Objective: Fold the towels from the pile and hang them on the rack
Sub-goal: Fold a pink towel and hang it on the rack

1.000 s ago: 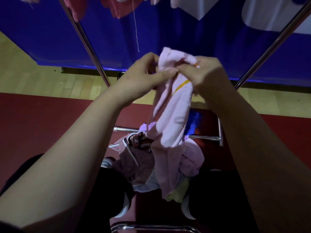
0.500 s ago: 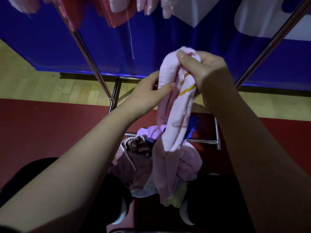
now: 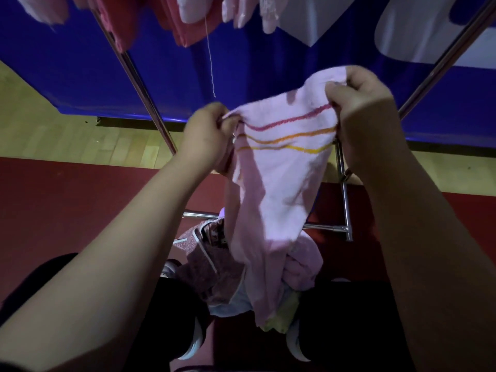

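Both hands hold up a pink towel [image 3: 279, 178] with three stripes. The left hand [image 3: 206, 135] pinches one top corner tight. The right hand [image 3: 359, 103] grips the other top corner, a bit higher. The towel hangs down above the pile of towels [image 3: 214, 275] on the floor. Above the pink towel, more towels [image 3: 188, 20] hang on the rack [image 3: 145, 95].

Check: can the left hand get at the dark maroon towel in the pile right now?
Probably not as things stand. The left hand is pinching a corner of the pink striped towel, stretched across to the right hand. The maroon towel lies uncovered below, so it must let go first.
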Tool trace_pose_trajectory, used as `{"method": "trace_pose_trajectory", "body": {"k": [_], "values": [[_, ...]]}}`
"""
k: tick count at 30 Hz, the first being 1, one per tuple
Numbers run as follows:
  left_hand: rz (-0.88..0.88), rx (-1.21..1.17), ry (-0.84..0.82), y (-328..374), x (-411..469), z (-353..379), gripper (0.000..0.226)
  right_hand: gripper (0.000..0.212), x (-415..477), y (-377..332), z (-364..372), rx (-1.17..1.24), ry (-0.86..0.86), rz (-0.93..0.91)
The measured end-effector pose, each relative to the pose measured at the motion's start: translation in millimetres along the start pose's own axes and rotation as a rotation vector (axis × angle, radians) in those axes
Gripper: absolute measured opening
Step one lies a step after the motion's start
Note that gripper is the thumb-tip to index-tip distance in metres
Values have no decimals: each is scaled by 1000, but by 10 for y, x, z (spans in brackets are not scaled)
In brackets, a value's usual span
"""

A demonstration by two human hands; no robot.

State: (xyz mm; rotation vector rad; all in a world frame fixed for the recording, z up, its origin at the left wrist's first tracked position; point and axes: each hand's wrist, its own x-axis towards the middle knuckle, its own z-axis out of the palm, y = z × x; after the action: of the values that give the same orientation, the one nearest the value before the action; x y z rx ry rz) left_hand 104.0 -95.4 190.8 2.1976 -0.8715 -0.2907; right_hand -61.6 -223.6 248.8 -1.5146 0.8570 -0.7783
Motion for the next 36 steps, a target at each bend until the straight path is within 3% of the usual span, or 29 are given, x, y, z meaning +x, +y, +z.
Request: {"method": "trace_pose_trajectory", "body": {"k": [2,6,12,21,26,31,36], "values": [[-5,-126,46,65,16,-79,22,20,12,2,16,-33,-23,-29],[-76,-186,-52,87,-17,-107,30,19,63,127,14,-136,80,-54],[-2,-227,27,178,64,-340,29,14,94,65,-130,-19,212,-43],[42,-314,-23,408,-136,-789,27,17,-168,-253,-298,-10,317,-10],[112,-278,-83,775,-375,-1114,28,14,-448,-622,-367,-71,284,-129],[107,-313,-29,1391,-651,-1490,31,15,-713,-1166,-377,-92,313,-259],[34,-598,-107,1875,-919,-1736,28,9,-989,-1667,-272,-128,274,-397]]}}
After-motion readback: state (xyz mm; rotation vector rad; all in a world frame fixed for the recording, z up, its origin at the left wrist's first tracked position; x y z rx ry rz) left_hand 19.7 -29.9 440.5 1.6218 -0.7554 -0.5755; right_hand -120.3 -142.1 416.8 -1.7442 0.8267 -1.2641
